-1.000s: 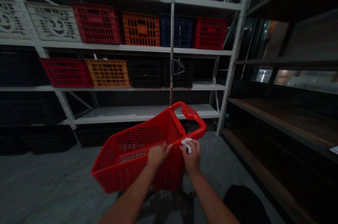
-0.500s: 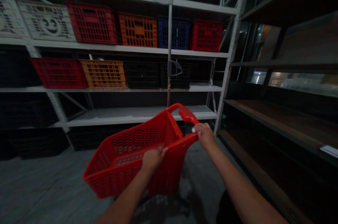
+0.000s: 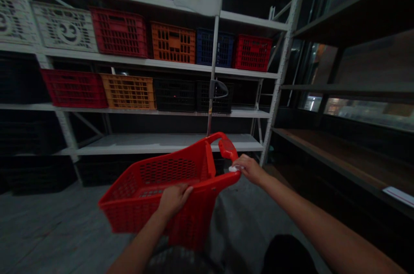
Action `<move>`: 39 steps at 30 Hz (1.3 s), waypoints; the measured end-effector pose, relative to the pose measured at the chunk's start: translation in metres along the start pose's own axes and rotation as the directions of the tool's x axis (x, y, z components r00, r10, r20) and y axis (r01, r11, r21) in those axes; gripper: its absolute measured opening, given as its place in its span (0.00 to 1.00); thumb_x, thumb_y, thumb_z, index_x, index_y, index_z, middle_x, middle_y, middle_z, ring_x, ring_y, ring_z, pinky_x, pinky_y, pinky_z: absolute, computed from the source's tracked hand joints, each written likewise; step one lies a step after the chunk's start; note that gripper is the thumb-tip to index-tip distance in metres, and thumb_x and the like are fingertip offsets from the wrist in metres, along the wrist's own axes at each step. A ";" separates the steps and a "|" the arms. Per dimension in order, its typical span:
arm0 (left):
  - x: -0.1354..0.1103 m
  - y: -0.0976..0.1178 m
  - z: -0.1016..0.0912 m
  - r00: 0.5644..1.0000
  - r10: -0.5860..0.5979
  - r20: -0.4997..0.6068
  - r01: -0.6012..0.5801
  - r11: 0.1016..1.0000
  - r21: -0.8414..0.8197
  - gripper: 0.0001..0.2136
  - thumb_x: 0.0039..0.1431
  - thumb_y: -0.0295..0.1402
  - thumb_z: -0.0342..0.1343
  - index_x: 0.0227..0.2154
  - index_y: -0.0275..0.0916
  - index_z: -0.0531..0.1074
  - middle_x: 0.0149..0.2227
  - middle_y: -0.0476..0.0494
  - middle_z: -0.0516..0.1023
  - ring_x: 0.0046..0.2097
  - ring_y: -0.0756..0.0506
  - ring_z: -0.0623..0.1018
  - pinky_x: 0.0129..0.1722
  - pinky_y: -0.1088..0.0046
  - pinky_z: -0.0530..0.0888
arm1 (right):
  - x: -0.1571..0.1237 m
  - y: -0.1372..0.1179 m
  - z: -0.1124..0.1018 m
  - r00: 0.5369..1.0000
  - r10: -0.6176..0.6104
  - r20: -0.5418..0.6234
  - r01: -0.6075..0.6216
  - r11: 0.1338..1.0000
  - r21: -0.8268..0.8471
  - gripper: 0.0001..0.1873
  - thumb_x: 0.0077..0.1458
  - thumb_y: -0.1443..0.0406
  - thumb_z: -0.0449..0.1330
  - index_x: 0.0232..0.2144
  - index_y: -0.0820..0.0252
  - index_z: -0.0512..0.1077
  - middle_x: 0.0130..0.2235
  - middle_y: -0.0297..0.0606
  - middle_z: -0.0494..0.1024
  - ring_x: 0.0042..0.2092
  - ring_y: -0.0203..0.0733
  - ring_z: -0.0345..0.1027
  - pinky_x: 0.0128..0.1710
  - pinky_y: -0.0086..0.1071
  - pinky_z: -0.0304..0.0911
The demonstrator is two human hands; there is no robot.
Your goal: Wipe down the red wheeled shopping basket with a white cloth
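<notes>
A red plastic shopping basket (image 3: 142,205) with perforated walls is held up in front of me, its red handle (image 3: 226,149) at the right end. My left hand (image 3: 173,198) grips the basket's near rim, fingers curled over the edge. My right hand (image 3: 249,168) is closed on a small white cloth (image 3: 233,169) and presses it against the rim just below the handle. Inside, the basket shows nothing but its bottom grid.
A white metal rack (image 3: 155,110) ahead carries red, orange, blue, black and white crates (image 3: 173,43) on its upper shelves; its lower shelf (image 3: 155,141) is bare. Dark wooden shelves (image 3: 349,153) run along the right. A thin pole (image 3: 212,71) stands behind the basket. Grey floor (image 3: 48,231) lies below.
My right hand with the white cloth has moved from the basket's near rim, beside my left hand, out to the right end by the handle. The basket has dropped slightly.
</notes>
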State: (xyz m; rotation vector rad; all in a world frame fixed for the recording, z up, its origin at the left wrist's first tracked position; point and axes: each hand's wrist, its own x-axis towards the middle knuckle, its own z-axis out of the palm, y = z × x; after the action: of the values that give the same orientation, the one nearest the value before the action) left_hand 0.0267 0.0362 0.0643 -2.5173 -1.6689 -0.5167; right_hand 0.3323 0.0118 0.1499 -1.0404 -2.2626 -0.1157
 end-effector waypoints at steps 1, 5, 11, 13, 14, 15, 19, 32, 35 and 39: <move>0.000 0.006 -0.003 0.998 0.019 -0.063 -0.021 0.999 -0.026 0.23 0.58 0.47 0.33 0.35 0.41 0.70 0.37 0.43 0.75 0.41 0.46 0.72 0.41 0.70 0.65 | 0.001 -0.006 0.003 1.000 0.005 0.004 -0.005 1.000 0.007 0.16 0.49 0.74 0.50 0.34 0.55 0.73 0.35 0.35 0.76 0.39 0.40 0.65 0.40 0.34 0.59; 0.004 0.055 -0.018 0.956 0.163 -0.246 -0.194 0.975 -0.106 0.22 0.55 0.49 0.40 0.45 0.40 0.66 0.46 0.41 0.70 0.48 0.44 0.67 0.49 0.68 0.61 | 0.018 -0.023 -0.002 0.985 0.024 0.174 -0.050 0.988 0.147 0.14 0.45 0.73 0.53 0.32 0.55 0.74 0.32 0.33 0.76 0.36 0.38 0.67 0.38 0.30 0.59; 0.011 0.101 -0.028 0.985 0.155 -0.078 -0.160 0.985 -0.064 0.25 0.53 0.54 0.36 0.33 0.40 0.68 0.33 0.43 0.74 0.36 0.45 0.72 0.38 0.70 0.64 | 0.060 -0.012 -0.018 0.835 -0.082 0.544 -0.132 0.930 0.342 0.09 0.36 0.73 0.60 0.24 0.57 0.76 0.21 0.26 0.73 0.22 0.31 0.64 0.22 0.21 0.55; 0.009 0.096 -0.026 0.979 0.171 -0.107 -0.178 0.983 -0.055 0.25 0.54 0.54 0.35 0.31 0.39 0.68 0.32 0.43 0.74 0.35 0.45 0.72 0.36 0.70 0.64 | 0.072 -0.004 -0.011 0.846 -0.131 0.517 0.019 0.976 0.217 0.09 0.36 0.75 0.58 0.20 0.59 0.75 0.19 0.27 0.72 0.22 0.31 0.63 0.23 0.22 0.55; 0.008 0.092 -0.025 0.975 0.181 -0.132 -0.190 0.980 -0.055 0.24 0.54 0.54 0.34 0.30 0.39 0.67 0.32 0.43 0.74 0.35 0.45 0.72 0.36 0.70 0.63 | 0.077 -0.002 -0.007 0.855 -0.171 0.489 0.113 0.983 0.146 0.09 0.36 0.75 0.57 0.18 0.59 0.74 0.20 0.28 0.72 0.23 0.31 0.63 0.25 0.23 0.55; 0.007 0.089 -0.024 0.970 0.188 -0.155 -0.199 0.978 -0.056 0.24 0.54 0.54 0.34 0.30 0.39 0.67 0.32 0.43 0.74 0.35 0.45 0.72 0.36 0.70 0.63 | 0.082 0.000 -0.002 0.862 -0.217 0.459 0.199 0.976 0.087 0.09 0.38 0.75 0.57 0.18 0.60 0.73 0.22 0.30 0.73 0.26 0.32 0.63 0.27 0.24 0.56; 0.007 0.083 -0.022 0.965 0.184 -0.186 -0.198 0.978 -0.063 0.25 0.54 0.54 0.34 0.29 0.39 0.68 0.30 0.44 0.74 0.35 0.45 0.72 0.36 0.70 0.63 | 0.092 -0.001 0.013 0.884 -0.307 0.353 0.327 0.945 0.005 0.05 0.43 0.70 0.57 0.23 0.59 0.73 0.33 0.34 0.74 0.37 0.36 0.64 0.36 0.27 0.57; 0.004 0.081 -0.026 0.958 0.205 -0.200 -0.223 0.972 -0.072 0.24 0.53 0.54 0.35 0.29 0.40 0.67 0.29 0.45 0.74 0.33 0.46 0.72 0.34 0.71 0.62 | 0.062 0.002 0.002 0.917 -0.115 0.383 0.132 0.991 -0.018 0.13 0.41 0.76 0.53 0.28 0.60 0.74 0.32 0.34 0.72 0.36 0.36 0.63 0.38 0.28 0.57; 0.005 0.079 -0.027 0.956 0.197 -0.215 -0.216 0.974 -0.068 0.24 0.53 0.54 0.36 0.28 0.39 0.68 0.29 0.45 0.74 0.33 0.46 0.72 0.34 0.71 0.62 | 0.048 0.005 0.014 0.994 -0.035 0.105 0.040 0.998 -0.044 0.12 0.43 0.76 0.53 0.29 0.61 0.72 0.34 0.37 0.69 0.36 0.37 0.62 0.37 0.29 0.57; 0.006 0.079 -0.027 0.952 0.206 -0.228 -0.226 0.972 -0.064 0.24 0.54 0.53 0.37 0.29 0.39 0.68 0.30 0.45 0.74 0.34 0.46 0.72 0.34 0.71 0.62 | 0.006 -0.021 0.042 0.884 0.293 -0.363 -0.262 0.956 0.134 0.11 0.48 0.74 0.50 0.32 0.61 0.69 0.33 0.38 0.67 0.36 0.38 0.62 0.37 0.31 0.58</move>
State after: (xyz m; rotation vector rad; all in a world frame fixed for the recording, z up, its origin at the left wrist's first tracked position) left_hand 0.0941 0.0032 0.1016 -2.5512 -1.3018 -0.8288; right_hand 0.2927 0.0154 0.1240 -1.1746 -1.7382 -0.0931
